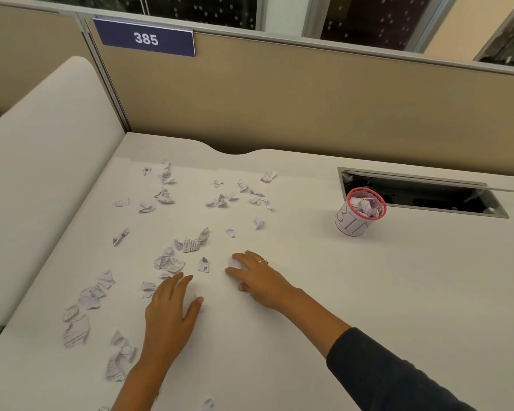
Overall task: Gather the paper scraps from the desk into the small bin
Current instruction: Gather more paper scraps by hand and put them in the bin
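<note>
— Where has she got to with the clearing?

— Mid-gather, I'd say. The small pink-rimmed mesh bin [361,211] with a white paper label stands well to the right of both hands, just in front of the open cable slot [422,194], and it already holds crumpled paper. Most of the torn white printed paper scraps [172,221] are scattered across the pale worktop [309,307], far left of that bin.

— And the hands?

— The right hand [257,277], a ring on one finger, lies on the worktop with its fingers [238,256] curling round a small white crumpled scrap [234,264]. The left hand [169,310], farther from the bin, rests flat with fingers straight and spread; it appears to hold nothing, its fingertips close to a printed scrap [169,264].

— Next move?

— Probably closing on that scrap, perhaps sweeping neighbours together, then a long carry right to the bin. Light paper may slip out on the way.
</note>
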